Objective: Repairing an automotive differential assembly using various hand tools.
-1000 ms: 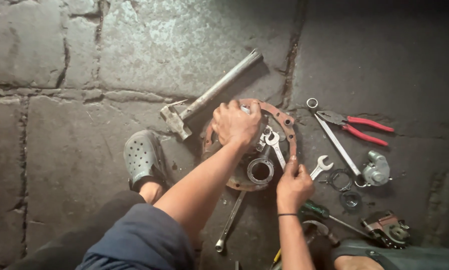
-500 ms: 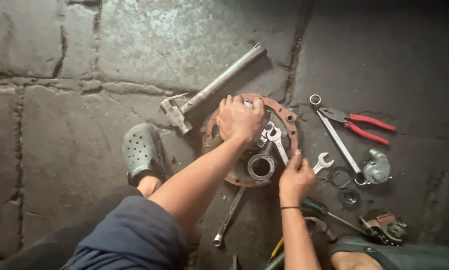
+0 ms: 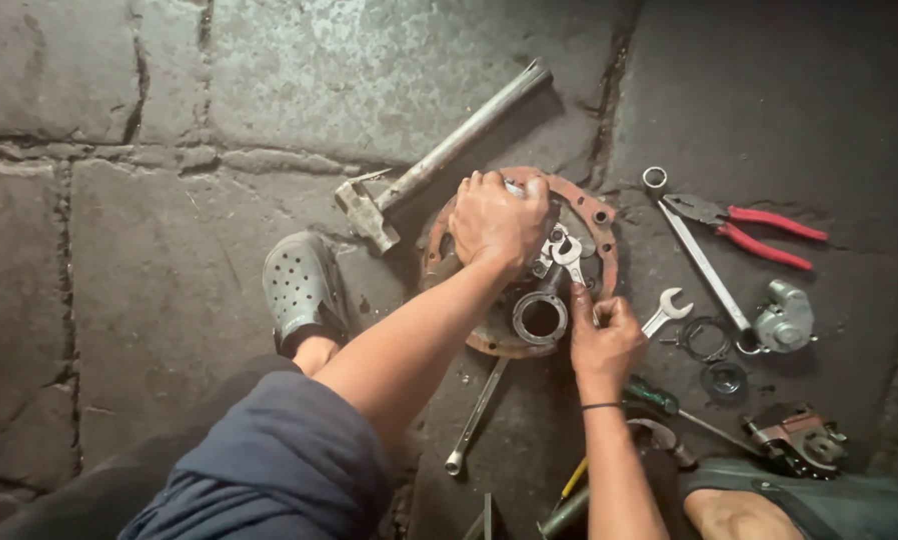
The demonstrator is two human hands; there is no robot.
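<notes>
A rusty round metal plate [image 3: 601,222] with bolt holes lies on the stone floor, a metal ring part [image 3: 540,317] at its lower middle. My left hand [image 3: 499,218] presses down on the plate's top, fingers curled over a metal piece. My right hand [image 3: 605,335] grips the handle of a silver open-end wrench [image 3: 567,252] whose head sits on a fitting at the plate's centre.
A hammer [image 3: 439,160] lies upper left of the plate. Right of it are red-handled pliers [image 3: 754,222], a long ring spanner [image 3: 697,250], a small wrench [image 3: 666,310], rings [image 3: 704,340] and small metal parts [image 3: 786,317]. A grey clog [image 3: 299,285] and a socket bar [image 3: 477,412] are near my knee.
My hands stay on the plate and wrench; the right hand has shifted slightly along the wrench handle. The view has drifted a little.
</notes>
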